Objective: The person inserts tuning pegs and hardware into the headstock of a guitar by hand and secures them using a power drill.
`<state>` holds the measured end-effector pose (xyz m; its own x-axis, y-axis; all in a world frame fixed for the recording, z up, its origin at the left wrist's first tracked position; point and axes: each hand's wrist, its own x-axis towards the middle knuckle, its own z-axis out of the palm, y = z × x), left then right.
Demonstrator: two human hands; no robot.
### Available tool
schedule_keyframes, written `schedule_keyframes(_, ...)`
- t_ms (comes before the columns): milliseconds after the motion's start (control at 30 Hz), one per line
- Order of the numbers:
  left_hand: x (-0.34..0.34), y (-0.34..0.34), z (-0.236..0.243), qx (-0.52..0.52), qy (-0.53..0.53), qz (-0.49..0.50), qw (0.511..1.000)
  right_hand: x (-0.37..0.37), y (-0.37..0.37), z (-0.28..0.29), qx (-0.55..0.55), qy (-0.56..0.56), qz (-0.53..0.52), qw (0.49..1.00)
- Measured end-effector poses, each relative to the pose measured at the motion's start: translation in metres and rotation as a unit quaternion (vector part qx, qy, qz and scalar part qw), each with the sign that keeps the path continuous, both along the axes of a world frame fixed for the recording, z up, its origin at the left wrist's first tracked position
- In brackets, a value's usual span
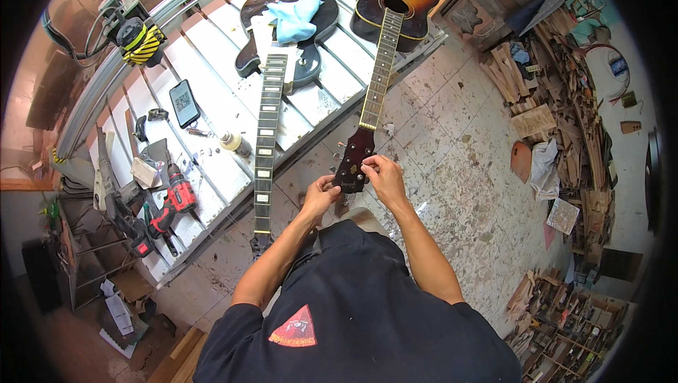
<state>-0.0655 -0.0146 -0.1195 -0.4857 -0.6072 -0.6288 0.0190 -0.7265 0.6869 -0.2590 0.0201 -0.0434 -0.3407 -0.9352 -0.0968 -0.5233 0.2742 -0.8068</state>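
From my remote head view, I observe two bare hands at work on the sunburst guitar. Its body rests on the far end of the table; its neck extends over the near edge, so that the dark headstock lies off the table, between both hands in front of the person.

Left hand: positioned at the headstock's lower left edge, fingers curled. I cannot tell whether they grip it or a peg.

Right hand: positioned at the opposite edge, thumb and forefinger drawn together. I cannot confirm whether a peg is between them.

Adjacent items: to the left, the black guitar lies with its neck pointing toward the person. A light blue cloth is on its body. Farther left on the table I locate a phone with its screen lit, a small bottle and a red drill. Wood scraps are stacked at the right, beyond the speckled floor.
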Motion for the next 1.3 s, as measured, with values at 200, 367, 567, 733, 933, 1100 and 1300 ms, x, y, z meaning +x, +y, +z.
schedule_keyframes(200, -0.003, 0.0, -0.004, -0.012, -0.001, -0.013, 1.0, -0.011, 0.0, 0.004, -0.071, 0.235, 0.079, 0.966)
schedule_keyframes(367, 0.003, 0.005, -0.024, -0.028, 0.019, 0.042, 0.999, -0.002, 0.004, -0.001, -0.048, 0.14, 0.076, 0.986)
schedule_keyframes(567, 0.009, 0.001, -0.012, -0.075, -0.022, -0.046, 0.996, -0.007, 0.007, 0.001, -0.109, 0.101, 0.044, 0.988)
schedule_keyframes(733, 0.071, -0.024, 0.063, -0.139, -0.02, -0.138, 0.98, -0.021, 0.025, 0.009, -0.06, 0.085, -0.019, 0.994)
schedule_keyframes(933, 0.176, -0.08, 0.056, -0.287, -0.311, 0.169, 0.89, -0.036, 0.047, 0.004, -0.028, 0.055, -0.077, 0.995)
schedule_keyframes(1100, 0.208, -0.13, 0.035, -0.456, -0.501, 0.147, 0.721, -0.03, 0.053, -0.006, -0.048, 0.037, -0.074, 0.995)
schedule_keyframes(1300, 0.205, -0.156, 0.004, -0.535, -0.565, 0.074, 0.623, -0.034, 0.056, -0.004, -0.098, 0.055, -0.07, 0.991)
